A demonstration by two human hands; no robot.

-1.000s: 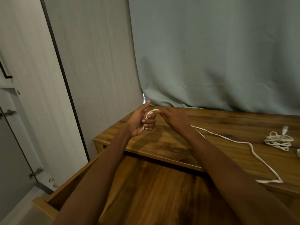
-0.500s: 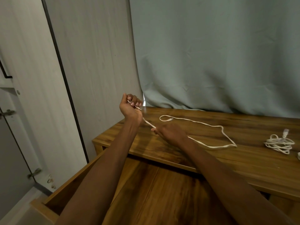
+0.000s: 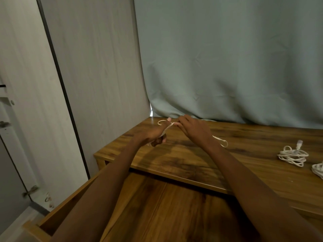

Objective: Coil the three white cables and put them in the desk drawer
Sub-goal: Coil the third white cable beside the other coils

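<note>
Since half a second ago: both hands have closed together over the far left part of the desk (image 3: 192, 165), and the long slack run of cable that lay looped across the desktop has been drawn in to a short tail.

Item 1, white cable (image 3: 168, 126), in work. Held above the desk between the two hands. A small loop stands out beyond the left hand toward the curtain (image 3: 227, 67); a short tail shows on the desk just past the right wrist.

Item 2, left hand (image 3: 153, 135). Fingers curled round gathered turns of the white cable.

Item 3, right hand (image 3: 193, 130). Fingertips pinch the same cable, almost touching the left hand.

Item 4, coiled cable (image 3: 292, 155). Loose white bundle with its plug end at the top, lying on the desk well to the right of the hands, untouched.

Item 5, third cable (image 3: 318, 169). White, cut off by the right edge, just beside the coiled cable.

Item 6, drawer (image 3: 157, 206). Pulled open below the forearms; wood floor visible, no cable seen on the visible part.
</note>
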